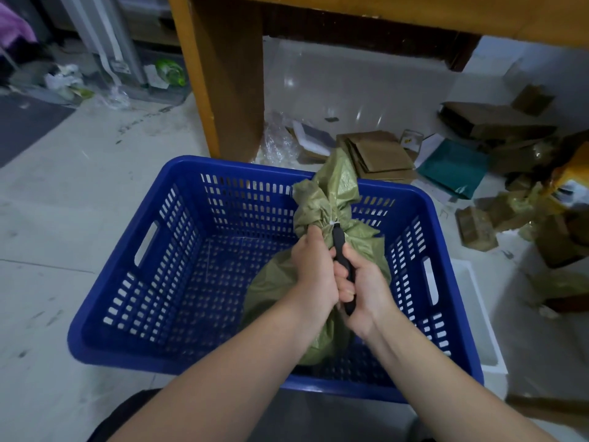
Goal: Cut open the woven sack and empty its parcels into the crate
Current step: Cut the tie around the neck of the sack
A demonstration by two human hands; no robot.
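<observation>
Over a blue crate (pixel 178 250), the left hand (pixel 314 272) is gripping the green woven sack (pixel 331 199) below its tied neck while, just beside it, the right hand (pixel 366 291) is clenching a black-handled knife (pixel 342 250).

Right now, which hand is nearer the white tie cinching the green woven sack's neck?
Left. The left hand grips the green woven sack just below the white tie, fingertips almost touching it. The right hand sits lower, gripping the black-handled cutter.

text: none legible | labels: blurred | brands, numbers, signs: unreadable
</observation>
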